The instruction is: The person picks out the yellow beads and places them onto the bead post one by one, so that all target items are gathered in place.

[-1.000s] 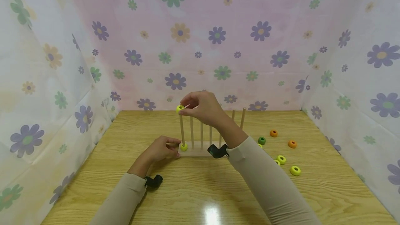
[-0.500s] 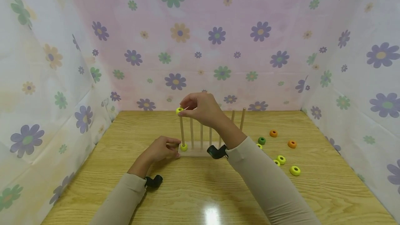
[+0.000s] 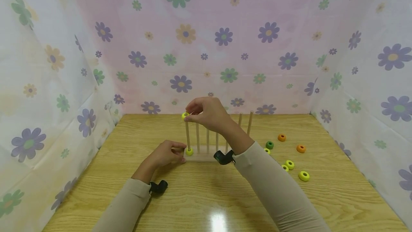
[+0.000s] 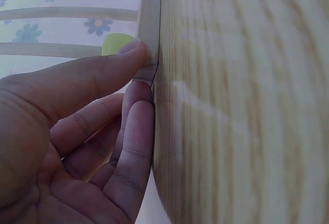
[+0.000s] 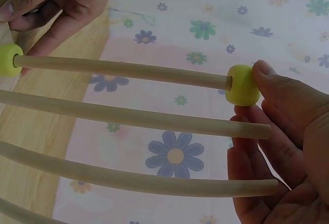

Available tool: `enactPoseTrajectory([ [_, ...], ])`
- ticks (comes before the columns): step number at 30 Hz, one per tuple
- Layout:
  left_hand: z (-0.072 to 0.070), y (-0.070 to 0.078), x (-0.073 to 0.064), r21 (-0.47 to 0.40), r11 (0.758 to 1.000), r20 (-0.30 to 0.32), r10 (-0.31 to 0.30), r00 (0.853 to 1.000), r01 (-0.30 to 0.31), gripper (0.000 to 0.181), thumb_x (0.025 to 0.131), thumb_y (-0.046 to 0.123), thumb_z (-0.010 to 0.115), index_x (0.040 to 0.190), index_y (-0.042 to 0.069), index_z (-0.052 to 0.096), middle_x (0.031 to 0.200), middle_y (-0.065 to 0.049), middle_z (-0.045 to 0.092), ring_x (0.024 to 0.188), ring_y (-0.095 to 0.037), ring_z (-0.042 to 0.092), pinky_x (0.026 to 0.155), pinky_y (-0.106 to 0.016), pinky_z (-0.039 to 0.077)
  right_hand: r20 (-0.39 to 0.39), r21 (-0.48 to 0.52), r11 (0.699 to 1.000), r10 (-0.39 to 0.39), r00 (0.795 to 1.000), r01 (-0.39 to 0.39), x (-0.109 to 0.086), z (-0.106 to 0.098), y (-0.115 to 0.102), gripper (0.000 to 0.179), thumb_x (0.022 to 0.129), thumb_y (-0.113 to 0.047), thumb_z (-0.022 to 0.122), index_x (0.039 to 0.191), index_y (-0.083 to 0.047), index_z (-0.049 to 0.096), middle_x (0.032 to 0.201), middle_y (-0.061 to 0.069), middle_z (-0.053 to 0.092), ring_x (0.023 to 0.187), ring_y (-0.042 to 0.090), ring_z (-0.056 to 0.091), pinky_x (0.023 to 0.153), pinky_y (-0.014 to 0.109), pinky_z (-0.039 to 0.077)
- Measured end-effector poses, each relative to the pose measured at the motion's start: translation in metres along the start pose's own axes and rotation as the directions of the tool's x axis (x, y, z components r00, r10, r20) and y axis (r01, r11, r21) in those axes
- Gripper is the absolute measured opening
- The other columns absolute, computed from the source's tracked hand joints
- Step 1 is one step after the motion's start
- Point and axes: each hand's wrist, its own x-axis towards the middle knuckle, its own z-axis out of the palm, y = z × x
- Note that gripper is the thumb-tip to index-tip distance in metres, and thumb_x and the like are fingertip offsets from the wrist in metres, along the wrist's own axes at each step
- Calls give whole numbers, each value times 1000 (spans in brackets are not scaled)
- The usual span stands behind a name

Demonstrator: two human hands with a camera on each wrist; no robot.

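Observation:
In the head view a wooden peg stand (image 3: 202,157) with several upright pegs is on the table. My right hand (image 3: 209,114) pinches a yellow bead (image 5: 242,85) at the tip of the leftmost peg (image 5: 128,70); the right wrist view has the peg's end inside the bead's hole. Another yellow bead (image 3: 189,151) sits at the foot of that same peg. My left hand (image 3: 166,152) grips the left end of the stand's base (image 4: 149,29), thumb on top and fingertips at its end. The right forearm hides part of the stand.
Right of the stand, loose beads lie on the wooden table (image 3: 199,196): a green bead (image 3: 269,145), two orange beads (image 3: 300,148) and several yellow beads (image 3: 304,175). Flowered cloth (image 3: 206,46) encloses the table at the back and sides.
My right hand has come down slightly with the yellow bead at the peg's tip. The left hand keeps its hold on the base.

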Motion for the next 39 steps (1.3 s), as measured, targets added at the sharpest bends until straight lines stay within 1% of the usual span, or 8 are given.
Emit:
enactPoseTrajectory([
  [5, 0, -1, 0, -6, 1000, 2, -3, 1000, 3, 57, 87, 13, 85, 140, 12, 66, 134, -8, 69, 101, -19, 73, 94, -44, 58, 7, -9, 1000, -9, 1000, 9, -1, 0, -1, 22, 88, -32, 85, 106, -20, 78, 95, -11, 75, 87, 5, 70, 76, 31, 59],
  [11, 0, -3, 2, -22, 1000, 3, -5, 1000, 5, 57, 86, 14, 86, 140, 13, 67, 141, -8, 65, 102, -19, 73, 95, -45, 58, 9, -34, 999, -27, 1000, 27, -1, 1, -1, 23, 89, -31, 85, 107, -18, 79, 95, -10, 75, 87, 5, 69, 77, 30, 59],
  [16, 0, -2, 1, -18, 1000, 2, 1, 1000, -1, 56, 86, 13, 85, 139, 13, 67, 141, -9, 65, 101, -18, 73, 95, -45, 58, 15, -42, 999, -24, 1000, 25, -1, 2, 0, 22, 89, -30, 85, 106, -18, 79, 94, -11, 75, 86, 6, 68, 75, 30, 58],
  [23, -1, -4, 1, -15, 1000, 6, 12, 1000, -12, 57, 86, 15, 86, 140, 13, 67, 143, -9, 64, 102, -19, 73, 96, -46, 57, 18, -70, 997, -41, 999, 42, -1, 3, 0, 25, 89, -35, 84, 107, -18, 78, 95, -12, 74, 87, 5, 67, 75, 29, 58],
  [26, -1, -5, 2, -17, 1000, 8, 17, 1000, -16, 56, 86, 15, 86, 140, 13, 67, 143, -9, 64, 103, -19, 73, 96, -46, 57, 23, -70, 997, -40, 999, 41, -1, 3, 0, 27, 90, -34, 84, 109, -16, 79, 95, -11, 75, 87, 5, 67, 75, 29, 57],
  [29, -1, -5, 2, -19, 1000, 8, 14, 1000, -14, 57, 86, 15, 86, 140, 13, 67, 140, -9, 66, 102, -19, 73, 95, -45, 58, 27, -75, 996, -40, 999, 42, -1, 2, 1, 27, 91, -34, 83, 110, -16, 79, 95, -11, 75, 87, 5, 67, 75, 29, 57],
  [35, -1, -5, 3, -5, 1000, 0, -10, 1000, 10, 60, 85, 16, 87, 141, 13, 66, 118, -5, 75, 99, -18, 73, 92, -44, 58, 25, -77, 996, -46, 999, 47, -2, 1, 0, 23, 91, -35, 82, 108, -19, 78, 96, -11, 75, 87, 5, 68, 75, 29, 57],
  [39, 0, -5, 3, -8, 1000, 2, -18, 1000, 18, 60, 85, 16, 87, 141, 13, 66, 111, -3, 77, 98, -18, 73, 92, -43, 58, 23, -74, 996, -51, 998, 52, -3, 1, 1, 23, 91, -34, 82, 108, -19, 78, 96, -11, 75, 88, 5, 68, 76, 29, 57],
])
